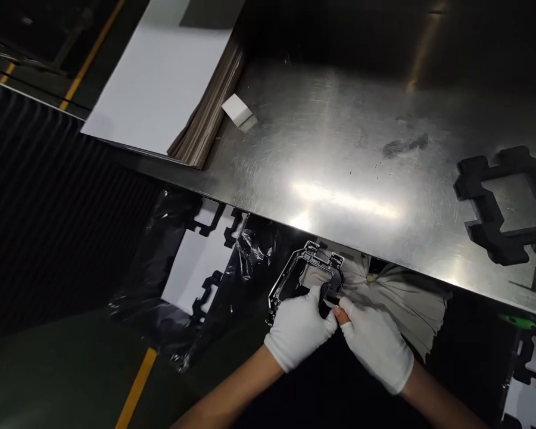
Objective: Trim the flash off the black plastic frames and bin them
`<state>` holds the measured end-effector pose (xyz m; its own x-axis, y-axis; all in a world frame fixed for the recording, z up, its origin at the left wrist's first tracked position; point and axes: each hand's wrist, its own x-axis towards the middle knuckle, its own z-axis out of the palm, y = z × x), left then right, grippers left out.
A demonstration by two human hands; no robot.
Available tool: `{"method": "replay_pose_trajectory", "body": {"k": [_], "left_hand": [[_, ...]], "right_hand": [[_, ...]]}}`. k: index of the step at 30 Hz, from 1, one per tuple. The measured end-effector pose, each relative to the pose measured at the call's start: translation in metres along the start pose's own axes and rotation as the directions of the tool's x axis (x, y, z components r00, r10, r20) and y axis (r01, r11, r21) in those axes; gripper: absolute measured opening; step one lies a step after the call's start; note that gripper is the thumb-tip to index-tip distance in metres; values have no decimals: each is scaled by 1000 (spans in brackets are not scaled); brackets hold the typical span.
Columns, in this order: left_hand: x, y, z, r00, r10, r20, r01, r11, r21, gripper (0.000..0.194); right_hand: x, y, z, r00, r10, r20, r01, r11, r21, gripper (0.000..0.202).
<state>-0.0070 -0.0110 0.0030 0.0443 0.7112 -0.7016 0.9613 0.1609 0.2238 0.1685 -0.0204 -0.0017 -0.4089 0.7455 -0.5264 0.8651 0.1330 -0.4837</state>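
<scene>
Both my hands wear white gloves and meet below the front edge of a steel table (pixel 339 155). My left hand (pixel 300 326) grips the lower side of a thin black metal frame (pixel 295 271) with small holes and tabs. My right hand (pixel 375 342) pinches the same frame at its lower right corner, fingertips touching those of the left hand. The frame hangs in the air in front of a crumpled white cloth (pixel 406 298) that hangs under the table edge.
A stack of white sheets over brown boards (pixel 170 77) lies at the table's far left, with a small white folded piece (pixel 237 111) beside it. A black foam frame (pixel 504 202) sits at the right. Black plastic bags holding white and black parts (pixel 196 268) lie below left. Yellow floor lines (pixel 136 387) run there.
</scene>
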Motion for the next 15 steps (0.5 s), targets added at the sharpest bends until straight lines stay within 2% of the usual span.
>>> {"method": "replay_pose_trajectory", "body": {"k": [5,12,15], "left_hand": [[-1,-1,2,1000,-9,-27,9,1000,19,37],[-1,0,0,1000,-13,16,13,1000,3,35],[-1,0,0,1000,-8,10,8,1000,-12,36]], "right_hand": [[-2,-1,3,1000,-5,16,6,996,-84,28],[0,-4,-2,997,5,77,2,995,-96,26],[-1,-2,0,998,-10,68,15,997,-78,26]]}}
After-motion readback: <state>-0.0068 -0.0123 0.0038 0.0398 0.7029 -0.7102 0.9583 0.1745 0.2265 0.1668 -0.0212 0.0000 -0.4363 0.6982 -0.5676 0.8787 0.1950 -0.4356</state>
